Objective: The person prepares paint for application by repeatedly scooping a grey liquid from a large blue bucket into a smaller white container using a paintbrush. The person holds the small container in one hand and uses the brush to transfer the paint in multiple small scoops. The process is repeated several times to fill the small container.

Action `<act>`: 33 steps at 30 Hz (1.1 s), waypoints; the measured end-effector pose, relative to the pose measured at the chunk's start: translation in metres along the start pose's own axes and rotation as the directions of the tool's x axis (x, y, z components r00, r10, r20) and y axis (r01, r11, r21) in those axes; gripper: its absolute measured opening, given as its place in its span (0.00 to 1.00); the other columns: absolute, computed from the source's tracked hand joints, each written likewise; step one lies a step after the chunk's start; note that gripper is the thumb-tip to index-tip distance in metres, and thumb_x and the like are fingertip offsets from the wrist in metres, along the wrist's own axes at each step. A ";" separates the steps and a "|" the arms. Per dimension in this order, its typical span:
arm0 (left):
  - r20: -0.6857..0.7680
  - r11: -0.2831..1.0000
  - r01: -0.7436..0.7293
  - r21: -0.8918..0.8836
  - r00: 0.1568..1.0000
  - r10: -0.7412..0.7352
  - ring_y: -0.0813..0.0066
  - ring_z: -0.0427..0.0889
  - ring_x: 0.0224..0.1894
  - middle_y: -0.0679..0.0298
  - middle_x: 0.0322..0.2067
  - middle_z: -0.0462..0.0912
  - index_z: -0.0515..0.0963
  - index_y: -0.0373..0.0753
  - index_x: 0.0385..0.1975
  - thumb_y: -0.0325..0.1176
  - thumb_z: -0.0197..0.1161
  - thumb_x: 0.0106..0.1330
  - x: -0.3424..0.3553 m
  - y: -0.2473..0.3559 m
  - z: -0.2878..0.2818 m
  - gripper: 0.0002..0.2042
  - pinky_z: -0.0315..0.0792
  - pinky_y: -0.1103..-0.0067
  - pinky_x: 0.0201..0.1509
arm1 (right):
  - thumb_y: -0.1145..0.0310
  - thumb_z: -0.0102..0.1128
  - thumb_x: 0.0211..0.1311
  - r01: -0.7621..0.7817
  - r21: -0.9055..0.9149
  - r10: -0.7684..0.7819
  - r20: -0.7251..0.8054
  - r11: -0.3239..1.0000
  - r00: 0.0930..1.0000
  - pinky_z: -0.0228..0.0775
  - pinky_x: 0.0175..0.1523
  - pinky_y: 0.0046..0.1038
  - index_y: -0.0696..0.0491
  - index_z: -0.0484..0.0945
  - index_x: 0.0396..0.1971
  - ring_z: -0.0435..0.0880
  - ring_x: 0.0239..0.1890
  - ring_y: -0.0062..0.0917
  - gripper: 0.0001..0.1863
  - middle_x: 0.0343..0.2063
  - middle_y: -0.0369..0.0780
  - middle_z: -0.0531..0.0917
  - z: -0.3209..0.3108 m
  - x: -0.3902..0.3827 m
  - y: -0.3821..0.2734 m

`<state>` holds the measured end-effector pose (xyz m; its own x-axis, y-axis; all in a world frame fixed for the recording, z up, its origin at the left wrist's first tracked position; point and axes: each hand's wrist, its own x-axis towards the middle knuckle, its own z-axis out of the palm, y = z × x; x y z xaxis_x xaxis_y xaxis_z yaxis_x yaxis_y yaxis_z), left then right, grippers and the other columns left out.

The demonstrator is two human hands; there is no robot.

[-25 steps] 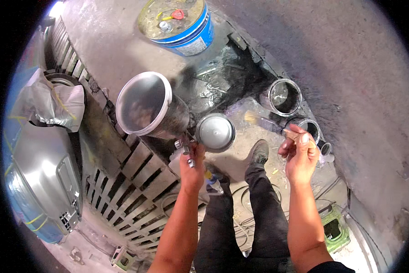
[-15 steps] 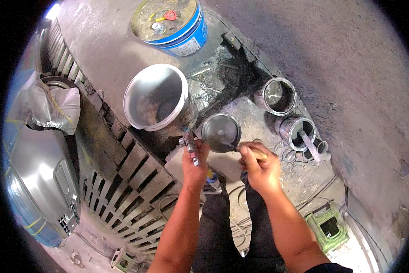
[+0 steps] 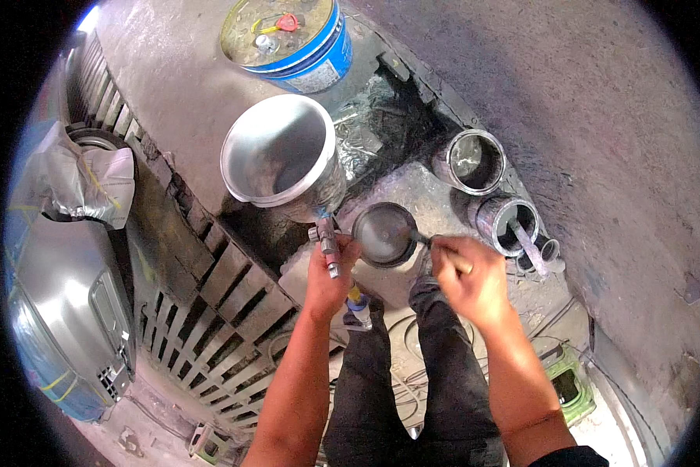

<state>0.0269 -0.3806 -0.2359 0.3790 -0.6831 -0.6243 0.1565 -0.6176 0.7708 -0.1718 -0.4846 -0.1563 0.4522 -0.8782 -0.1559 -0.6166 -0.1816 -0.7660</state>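
While my left hand [image 3: 332,286] was wrapped round the spray gun [image 3: 327,243], maybe to keep it still, my right hand [image 3: 472,276] was curled tight round the brush [image 3: 420,237], its tip over the round pot [image 3: 376,232], just beside the gun, past the slats' [image 3: 233,274] edge.

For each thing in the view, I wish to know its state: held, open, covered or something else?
Spray gun: held in left hand
Brush: held in right hand, tip at the cup
Cup: lidded or open, unclear
Pale bucket: open
Blue bucket: covered, small things on top
Upper can: open
Lower can: open, stick leaning out
Grey panel: partly wrapped in blue film
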 end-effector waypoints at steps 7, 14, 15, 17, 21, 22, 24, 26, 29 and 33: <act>0.056 0.997 -0.058 0.054 0.997 0.055 0.81 0.69 0.27 0.71 0.25 0.73 0.73 0.37 0.32 0.34 0.62 0.64 0.006 -0.001 0.004 0.08 0.64 0.79 0.31 | 0.69 0.62 0.53 0.080 0.009 -0.081 0.092 0.997 0.992 0.76 0.35 0.30 0.56 0.82 0.32 0.84 0.30 0.36 0.08 0.27 0.45 0.83 0.010 -0.003 -0.013; 0.099 0.999 0.006 0.045 0.995 -0.011 0.82 0.69 0.28 0.71 0.25 0.73 0.74 0.37 0.32 0.33 0.62 0.64 0.007 0.004 0.004 0.07 0.64 0.80 0.32 | 0.67 0.60 0.54 0.042 0.067 -0.045 0.034 0.997 0.998 0.76 0.34 0.34 0.56 0.80 0.29 0.83 0.28 0.39 0.08 0.26 0.46 0.82 0.006 0.017 -0.009; 0.094 0.999 0.011 0.036 0.995 -0.015 0.82 0.68 0.28 0.71 0.25 0.73 0.74 0.37 0.30 0.31 0.62 0.63 0.007 0.006 0.004 0.06 0.64 0.80 0.32 | 0.67 0.60 0.53 -0.002 0.052 -0.002 0.078 0.999 0.997 0.76 0.34 0.34 0.56 0.80 0.29 0.83 0.28 0.39 0.08 0.27 0.46 0.82 0.006 0.011 -0.020; 0.085 1.000 0.021 0.021 0.996 -0.023 0.83 0.68 0.29 0.72 0.26 0.73 0.74 0.37 0.30 0.29 0.62 0.63 0.007 0.006 0.002 0.05 0.64 0.80 0.33 | 0.68 0.60 0.55 0.092 0.037 -0.093 0.041 0.995 0.995 0.76 0.32 0.32 0.56 0.80 0.28 0.84 0.26 0.36 0.07 0.26 0.45 0.83 0.000 0.003 -0.006; 0.093 0.999 0.042 0.005 0.995 -0.043 0.83 0.68 0.30 0.72 0.27 0.73 0.74 0.37 0.32 0.29 0.63 0.62 0.008 0.005 -0.005 0.05 0.64 0.80 0.33 | 0.69 0.57 0.61 -0.240 0.176 0.244 -0.003 0.955 0.970 0.72 0.28 0.26 0.58 0.80 0.25 0.84 0.24 0.30 0.09 0.24 0.44 0.82 -0.018 0.022 -0.007; 0.112 0.999 0.050 -0.001 0.993 -0.050 0.83 0.68 0.30 0.72 0.27 0.73 0.74 0.37 0.32 0.29 0.63 0.62 0.010 0.006 -0.002 0.05 0.65 0.81 0.34 | 0.69 0.57 0.61 -0.244 0.267 0.250 0.013 0.932 0.968 0.72 0.29 0.27 0.57 0.80 0.26 0.84 0.24 0.31 0.09 0.23 0.44 0.82 -0.012 0.025 -0.007; 0.107 0.998 0.039 -0.047 0.994 -0.034 0.83 0.68 0.30 0.72 0.28 0.73 0.74 0.37 0.33 0.29 0.63 0.62 0.010 0.005 0.001 0.05 0.65 0.81 0.34 | 0.68 0.56 0.60 -0.173 0.238 0.162 0.063 0.956 0.985 0.74 0.31 0.29 0.57 0.80 0.27 0.84 0.25 0.33 0.09 0.24 0.44 0.83 -0.002 0.023 -0.004; 0.103 0.998 0.051 -0.045 0.994 -0.046 0.83 0.68 0.30 0.72 0.28 0.73 0.74 0.37 0.33 0.29 0.63 0.62 0.009 0.008 -0.003 0.05 0.65 0.81 0.34 | 0.68 0.54 0.60 -0.157 0.074 0.151 0.074 0.985 0.986 0.75 0.33 0.33 0.56 0.80 0.28 0.83 0.25 0.38 0.09 0.27 0.43 0.84 -0.004 0.009 -0.013; 0.128 0.997 0.076 0.001 0.989 -0.075 0.83 0.68 0.31 0.71 0.28 0.74 0.74 0.37 0.33 0.29 0.63 0.62 0.011 0.013 -0.004 0.05 0.65 0.81 0.35 | 0.68 0.58 0.59 -0.257 0.260 0.257 0.037 0.931 0.966 0.75 0.32 0.30 0.56 0.80 0.28 0.83 0.25 0.36 0.07 0.27 0.42 0.84 -0.019 0.007 0.011; 0.144 0.998 0.053 -0.018 0.988 -0.049 0.83 0.68 0.30 0.72 0.28 0.74 0.75 0.37 0.32 0.29 0.63 0.62 0.014 0.010 -0.004 0.05 0.65 0.81 0.35 | 0.68 0.57 0.61 -0.064 0.176 0.067 -0.012 0.982 0.998 0.72 0.28 0.28 0.59 0.79 0.25 0.83 0.22 0.29 0.10 0.23 0.41 0.83 -0.014 0.025 -0.007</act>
<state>0.0373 -0.3950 -0.2363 0.2359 -0.7006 -0.6734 0.1925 -0.6456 0.7391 -0.1650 -0.5113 -0.1463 0.4019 -0.8936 -0.1998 -0.5215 -0.0440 -0.8521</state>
